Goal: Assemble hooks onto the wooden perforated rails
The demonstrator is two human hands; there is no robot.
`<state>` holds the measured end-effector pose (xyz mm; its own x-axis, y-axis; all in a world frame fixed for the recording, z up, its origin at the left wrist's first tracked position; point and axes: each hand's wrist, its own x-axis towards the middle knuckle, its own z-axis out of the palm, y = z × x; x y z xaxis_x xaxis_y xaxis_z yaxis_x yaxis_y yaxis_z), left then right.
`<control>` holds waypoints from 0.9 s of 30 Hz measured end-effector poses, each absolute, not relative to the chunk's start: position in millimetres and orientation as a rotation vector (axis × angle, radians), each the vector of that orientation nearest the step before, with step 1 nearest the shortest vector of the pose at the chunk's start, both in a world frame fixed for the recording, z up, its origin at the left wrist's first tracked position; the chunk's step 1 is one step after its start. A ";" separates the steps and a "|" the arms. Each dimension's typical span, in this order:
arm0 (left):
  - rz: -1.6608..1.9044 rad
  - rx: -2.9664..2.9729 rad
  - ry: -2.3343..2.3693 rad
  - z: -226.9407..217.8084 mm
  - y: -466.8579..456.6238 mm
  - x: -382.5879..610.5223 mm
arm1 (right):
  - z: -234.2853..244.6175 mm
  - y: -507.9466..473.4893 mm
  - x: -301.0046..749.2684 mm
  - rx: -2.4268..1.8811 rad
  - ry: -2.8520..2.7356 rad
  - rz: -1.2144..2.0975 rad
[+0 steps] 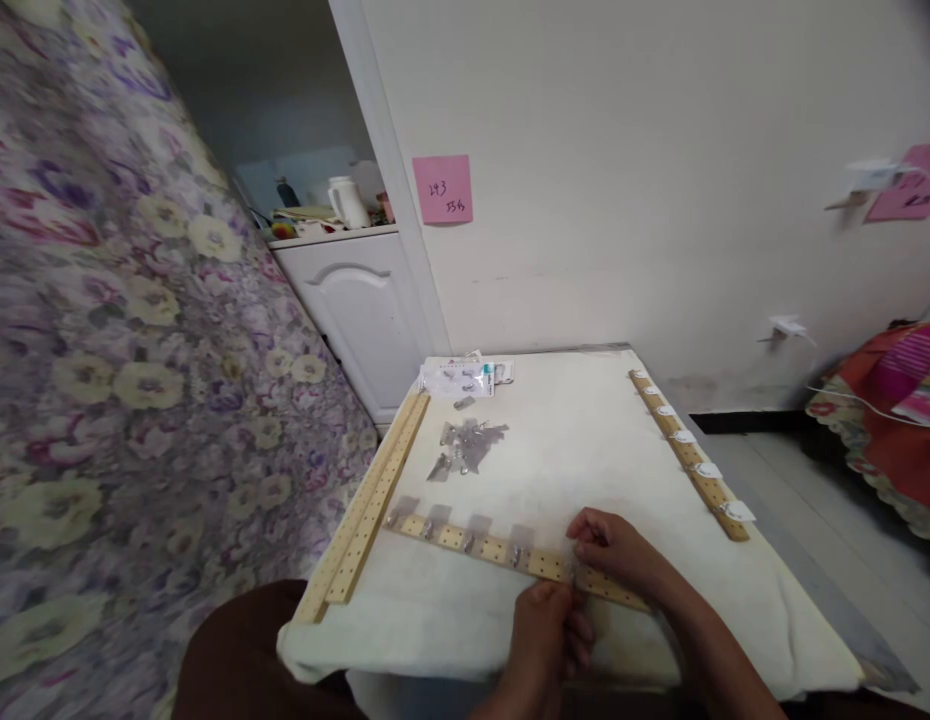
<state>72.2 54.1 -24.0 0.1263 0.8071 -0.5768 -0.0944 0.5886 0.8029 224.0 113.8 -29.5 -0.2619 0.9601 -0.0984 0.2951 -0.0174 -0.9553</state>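
A wooden strip with rows of holes [495, 548] lies across the near part of a table covered in white cloth [585, 440]. Several small metal clips hang along it. My left hand [544, 630] and my right hand [615, 550] meet at the strip's right part, fingers pinched together on a small clear piece at the strip. What exactly the fingers hold is too small to name. A pile of loose metal clips [465, 448] lies further back on the cloth.
Two wooden strips [375, 500] lie along the table's left edge. Another strip with white pieces [690, 455] runs along the right edge. Packets [461, 378] sit at the far edge. A flowered curtain hangs at left, a white cabinet behind.
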 end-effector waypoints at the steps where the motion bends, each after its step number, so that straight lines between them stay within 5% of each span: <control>1: 0.748 0.692 1.293 -24.0 54.0 72.4 | -31.0 114.1 223.9 -1.332 -1.622 1.296; 27: 0.779 0.725 1.349 -29.0 56.3 76.2 | -32.8 115.6 218.9 -1.369 -1.648 1.237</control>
